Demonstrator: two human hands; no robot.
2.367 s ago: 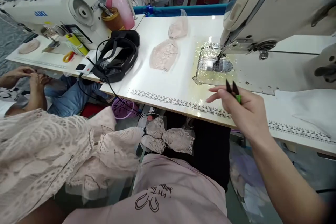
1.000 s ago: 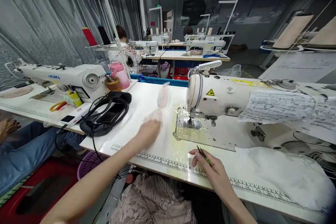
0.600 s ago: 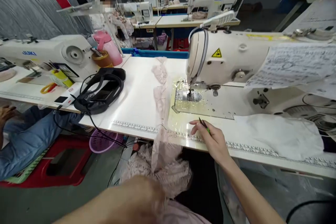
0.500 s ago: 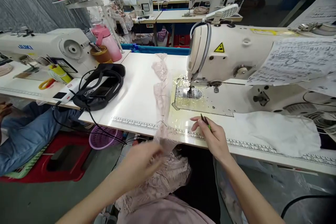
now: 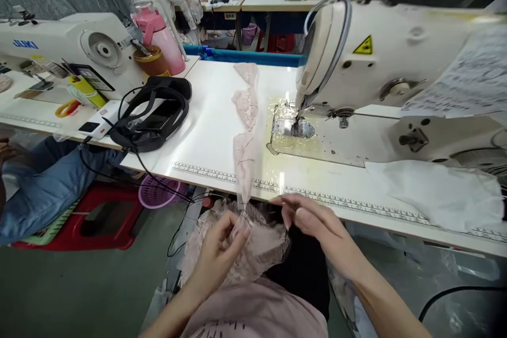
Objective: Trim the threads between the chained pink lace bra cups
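Observation:
A long strip of pink lace (image 5: 244, 116) lies across the white table (image 5: 209, 132) and hangs over its front edge. My left hand (image 5: 222, 245) grips the lace's lower end, above a bunch of the same lace (image 5: 261, 245) on my lap. Just to the right, my right hand (image 5: 317, 222) hovers at the table edge with its fingers pointing toward the lace. Its back faces the camera, hiding the green-handled thread snips it held a moment ago. None lie on the table. The sewing machine (image 5: 376, 53) stands to the right, with its needle (image 5: 296, 125) beside the strip.
A white cloth (image 5: 435, 193) lies at the front right. A black headset with cables (image 5: 154, 113), a pink bottle (image 5: 160, 42) and a second sewing machine (image 5: 59, 47) sit to the left. A co-worker's jeans-clad leg (image 5: 39, 190), a purple basket (image 5: 158, 193) and a red stool (image 5: 79, 222) are below.
My left hand pulled the lace strip off the table toward my lap and now grips its end. My right hand came off the table edge toward the lace.

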